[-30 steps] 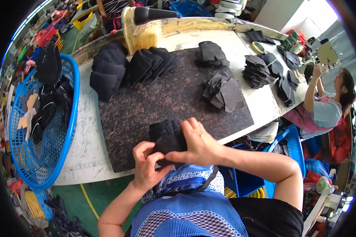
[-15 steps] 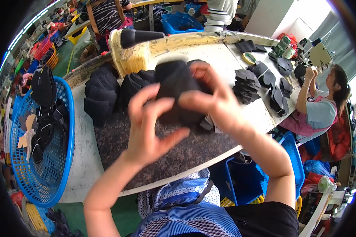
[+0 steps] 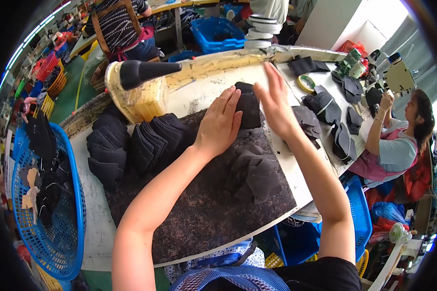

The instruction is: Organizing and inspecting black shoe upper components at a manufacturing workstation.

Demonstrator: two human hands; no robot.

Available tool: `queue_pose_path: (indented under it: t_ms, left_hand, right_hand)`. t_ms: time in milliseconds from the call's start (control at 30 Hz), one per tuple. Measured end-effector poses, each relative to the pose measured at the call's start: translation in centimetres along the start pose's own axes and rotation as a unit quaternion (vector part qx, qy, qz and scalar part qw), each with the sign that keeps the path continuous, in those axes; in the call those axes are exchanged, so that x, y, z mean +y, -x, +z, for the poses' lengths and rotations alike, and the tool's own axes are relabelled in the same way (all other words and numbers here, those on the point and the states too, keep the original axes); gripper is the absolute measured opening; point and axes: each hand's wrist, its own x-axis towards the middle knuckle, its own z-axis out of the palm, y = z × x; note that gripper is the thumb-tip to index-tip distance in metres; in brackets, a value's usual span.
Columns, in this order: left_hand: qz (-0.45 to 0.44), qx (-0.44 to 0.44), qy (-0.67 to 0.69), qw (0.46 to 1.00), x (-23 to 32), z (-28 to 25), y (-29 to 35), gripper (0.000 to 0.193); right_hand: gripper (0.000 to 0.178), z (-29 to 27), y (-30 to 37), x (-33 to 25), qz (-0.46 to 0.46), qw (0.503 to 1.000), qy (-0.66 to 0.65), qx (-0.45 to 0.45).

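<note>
A small stack of black fabric pieces (image 3: 249, 110) lies near the far edge of a dark mottled mat (image 3: 194, 218). My left hand (image 3: 219, 121) rests flat against its left side, fingers stretched out and close together. On its other side, my right hand (image 3: 278, 104) is held upright with straight fingers, its palm facing the stack; whether it touches cannot be made out. Closer to me sits a loose, uneven pile of dark pieces (image 3: 257, 175). Left of my hands stand two fanned stacks of black pieces, one in the middle (image 3: 155, 138) and one farther left (image 3: 107, 148).
A black cone-shaped form (image 3: 143, 73) is mounted on a yellowed block (image 3: 143, 99). A blue basket (image 3: 77, 208) holds black items at left. Beyond my right forearm are another dark stack (image 3: 307, 119), a tape roll (image 3: 306, 82) and black parts (image 3: 321, 104). A co-worker (image 3: 393, 140) sits at right.
Both hands, blurred and raised around black pieces before, have moved farther away and now flank the stack with straightened fingers. The loose pile on the mat has come into sight. The view has shifted slightly.
</note>
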Motion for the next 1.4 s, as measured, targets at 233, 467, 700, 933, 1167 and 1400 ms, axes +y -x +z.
queue_pose_path:
  t_ms: [233,467,700,933,1167,1400]
  left_hand:
    - [-0.040,0.014,0.073,0.996,1.2,1.7,-0.4,0.065]
    - [-0.294,0.034,0.263,0.918,2.6,-1.1,-1.0,0.083]
    - [-0.490,-0.123,0.473,0.722,1.1,-2.5,-1.3,0.044]
    - [-0.468,-0.013,0.515,0.718,2.2,-0.9,0.2,0.037]
    - [-0.423,0.025,0.475,0.771,2.7,-1.6,0.9,0.072]
    - [-0.150,-0.032,0.193,0.969,7.1,-10.5,5.3,0.073]
  right_hand:
    - [0.069,0.9,0.8,3.4,0.051,0.955,-0.201,-0.210]
    - [0.086,-2.3,-1.0,4.2,0.331,0.926,-0.087,-0.156]
    - [0.086,-2.0,-1.8,1.6,0.420,0.851,-0.145,-0.281]
    - [0.089,-0.8,-2.2,2.7,0.373,0.807,-0.260,-0.377]
    - [0.110,-0.4,-3.3,1.7,0.299,0.869,-0.210,-0.333]
    - [0.122,-1.2,-16.0,6.3,0.099,0.915,-0.004,-0.391]
